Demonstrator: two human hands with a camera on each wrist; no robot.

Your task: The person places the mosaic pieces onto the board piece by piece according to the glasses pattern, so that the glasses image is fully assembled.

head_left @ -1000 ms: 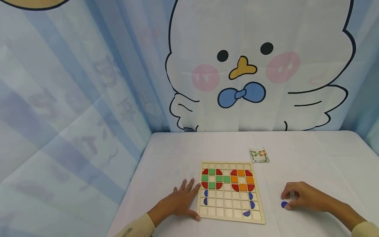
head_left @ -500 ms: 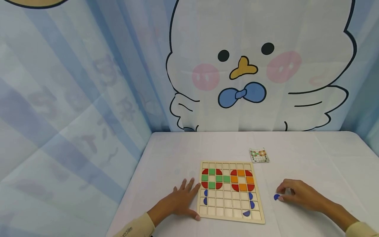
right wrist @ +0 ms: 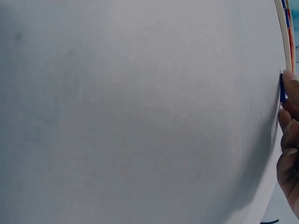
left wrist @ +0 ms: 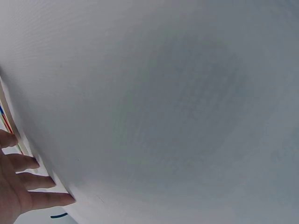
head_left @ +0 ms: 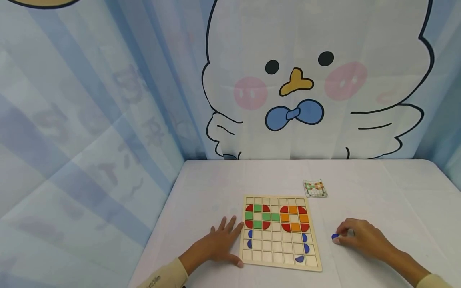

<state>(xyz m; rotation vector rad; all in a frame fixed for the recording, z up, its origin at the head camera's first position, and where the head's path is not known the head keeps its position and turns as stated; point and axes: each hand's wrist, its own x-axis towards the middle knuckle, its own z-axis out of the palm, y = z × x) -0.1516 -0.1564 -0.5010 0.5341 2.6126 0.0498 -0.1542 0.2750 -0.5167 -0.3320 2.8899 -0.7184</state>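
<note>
A square wooden grid board lies on the table with red, green and orange pieces in its upper rows. Blue half-round pieces sit lower down, near both sides. My left hand lies flat with fingers spread, its fingertips and thumb at the board's left edge. To the right of the board, my right hand pinches a small blue piece between thumb and index finger, low over the cloth. In the right wrist view this blue piece shows edge-on at the fingertips; its full outline is partly hidden.
A small square card printed with a coloured pattern lies beyond the board's upper right corner. White cloth covers the table. Behind it hangs a curtain with a cartoon bird.
My right hand has moved left and slightly away from me, bringing the blue piece nearer the board. The left hand and the board have stayed in place.
</note>
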